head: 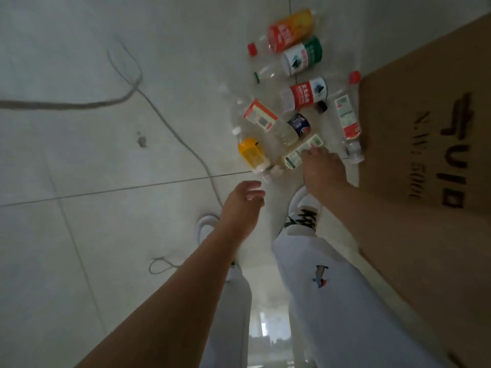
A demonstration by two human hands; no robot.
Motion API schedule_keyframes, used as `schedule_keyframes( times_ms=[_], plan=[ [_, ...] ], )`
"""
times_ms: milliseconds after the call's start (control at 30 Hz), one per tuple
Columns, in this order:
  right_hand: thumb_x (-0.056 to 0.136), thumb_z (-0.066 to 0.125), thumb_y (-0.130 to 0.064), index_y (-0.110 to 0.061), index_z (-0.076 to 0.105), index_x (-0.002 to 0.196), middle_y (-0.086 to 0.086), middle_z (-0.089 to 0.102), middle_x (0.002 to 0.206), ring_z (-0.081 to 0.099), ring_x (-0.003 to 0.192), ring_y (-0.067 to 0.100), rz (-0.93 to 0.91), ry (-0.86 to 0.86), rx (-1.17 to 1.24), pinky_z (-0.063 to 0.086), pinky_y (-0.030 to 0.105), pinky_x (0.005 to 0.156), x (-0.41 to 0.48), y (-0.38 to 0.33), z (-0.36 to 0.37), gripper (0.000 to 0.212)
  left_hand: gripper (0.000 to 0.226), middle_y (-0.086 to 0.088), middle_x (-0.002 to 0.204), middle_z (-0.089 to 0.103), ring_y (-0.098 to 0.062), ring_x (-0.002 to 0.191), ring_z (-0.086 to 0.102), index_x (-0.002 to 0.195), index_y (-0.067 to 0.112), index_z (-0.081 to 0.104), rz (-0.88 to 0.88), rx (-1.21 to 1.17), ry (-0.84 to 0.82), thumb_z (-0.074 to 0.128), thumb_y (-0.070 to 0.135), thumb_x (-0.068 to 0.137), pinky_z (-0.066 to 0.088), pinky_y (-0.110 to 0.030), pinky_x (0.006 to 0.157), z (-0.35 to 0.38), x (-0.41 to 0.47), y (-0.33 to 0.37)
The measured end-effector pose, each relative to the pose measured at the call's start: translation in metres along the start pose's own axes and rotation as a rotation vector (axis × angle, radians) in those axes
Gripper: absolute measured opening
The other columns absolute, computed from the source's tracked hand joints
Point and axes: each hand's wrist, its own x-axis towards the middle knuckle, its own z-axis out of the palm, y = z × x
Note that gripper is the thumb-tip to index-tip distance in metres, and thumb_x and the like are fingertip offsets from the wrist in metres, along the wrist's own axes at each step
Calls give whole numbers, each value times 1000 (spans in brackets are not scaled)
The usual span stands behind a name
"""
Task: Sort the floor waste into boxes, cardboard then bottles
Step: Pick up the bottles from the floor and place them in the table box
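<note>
Several empty plastic bottles lie scattered on the pale tiled floor ahead of me. Nearest are an orange-labelled bottle and a green-and-white-labelled bottle. My right hand reaches down with its fingertips at the green-and-white bottle; whether it grips the bottle is hidden. My left hand hovers just short of the orange bottle, fingers loosely spread, holding nothing. Farther off lie a red-and-orange bottle and a green-labelled bottle. A large brown cardboard box stands at the right.
A grey cable snakes across the floor on the left, with a loop near my left foot. My white shoes and light trousers stand just behind the bottles. The box wall runs close along my right leg.
</note>
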Motion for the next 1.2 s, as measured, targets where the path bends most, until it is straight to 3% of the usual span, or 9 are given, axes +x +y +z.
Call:
schedule_keyframes(
  times_ms=[233, 300, 367, 467, 600, 767, 867, 1000, 1200],
  plan=[
    [90, 49, -4, 1, 39, 140, 23, 35, 148, 32, 139, 36, -112, 133, -205, 25, 47, 112, 78, 5, 78, 51, 35, 4, 106, 70, -11, 97, 67, 117, 23, 60, -24, -9, -9, 53, 3, 89, 53, -33, 87, 27, 63, -68],
    [82, 60, -7, 1, 48, 131, 24, 48, 137, 43, 129, 38, -154, 167, -268, 30, 48, 107, 83, 11, 92, 52, 33, 5, 107, 70, -14, 99, 67, 115, 25, 60, -36, -1, -24, 53, 5, 90, 53, -35, 87, 31, 64, -77],
    [71, 71, -10, -2, 61, 111, 19, 62, 110, 57, 105, 34, -170, 190, -340, 36, 45, 96, 79, 14, 93, 42, 32, 4, 108, 69, -15, 101, 67, 116, 24, 60, -34, 19, -29, 51, 7, 91, 52, -36, 89, 32, 62, -80],
    [79, 65, -12, -7, 58, 114, 13, 60, 111, 54, 105, 32, -100, 83, -284, 34, 42, 96, 60, 24, 86, 36, 34, 2, 108, 69, -16, 101, 66, 119, 19, 60, -35, 29, -12, 49, 6, 91, 51, -37, 92, 32, 52, -69],
    [79, 73, -24, -10, 55, 118, 11, 56, 117, 52, 109, 30, 117, 22, -60, 41, 40, 90, 11, 36, 55, 45, 37, 1, 110, 67, -17, 103, 65, 125, 16, 57, 6, 54, -52, 46, 5, 92, 51, -32, 89, 26, 16, -23],
    [83, 70, -26, -10, 52, 118, 12, 55, 123, 54, 113, 32, 379, 67, 427, 46, 38, 86, -74, 14, -48, 42, 30, -1, 107, 68, -19, 97, 66, 112, 21, 59, 90, 56, -34, 46, 3, 91, 51, -31, 82, 6, -59, 70],
    [82, 67, -29, -10, 54, 115, 13, 62, 115, 60, 106, 31, 454, 215, 759, 49, 36, 83, -152, -6, -142, 40, 26, -6, 108, 71, -21, 91, 67, 96, 27, 63, 199, 37, 56, 54, 5, 85, 49, -32, 81, -19, -142, 145],
    [90, 61, -39, -5, 46, 134, 18, 59, 126, 57, 114, 36, 560, 359, 950, 45, 41, 91, -281, 1, -282, 57, 31, 0, 115, 68, -18, 104, 62, 112, 20, 65, 410, 220, 182, 54, 6, 86, 45, -28, 90, -49, -290, 261],
    [80, 71, -44, -16, 53, 120, 10, 66, 114, 61, 108, 34, 693, 809, 1237, 46, 45, 93, -461, 43, -451, 52, 38, 6, 122, 63, -15, 108, 61, 118, 24, 62, 773, 300, 73, 49, 6, 86, 47, -30, 97, -36, -482, 391]
  ],
)
